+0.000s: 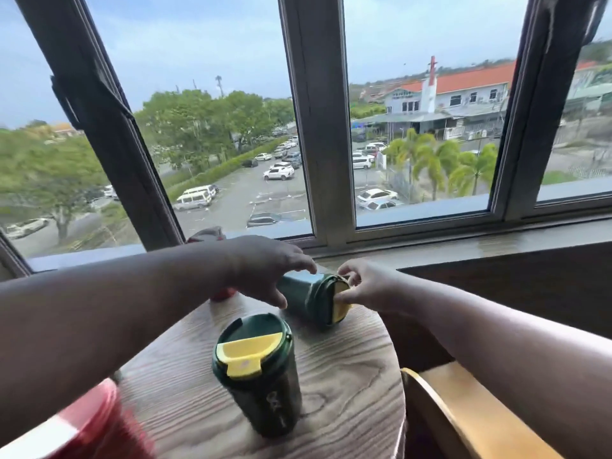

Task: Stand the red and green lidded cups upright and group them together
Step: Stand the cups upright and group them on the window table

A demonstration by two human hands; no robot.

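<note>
A dark green cup with a yellow lid flap (311,298) lies on its side at the far edge of the round wooden table (347,376). My left hand (265,270) wraps over its body and my right hand (361,284) pinches its lid end. A second green cup (261,372) stands upright in the middle of the table. Behind my left forearm stands a red cup (207,234), mostly hidden, with only its top and base showing. Another red cup (96,422) is blurred at the bottom left edge.
A window with dark frames (318,127) runs right behind the table, with a wooden sill (463,246). A light wooden chair back (463,412) stands to the right of the table.
</note>
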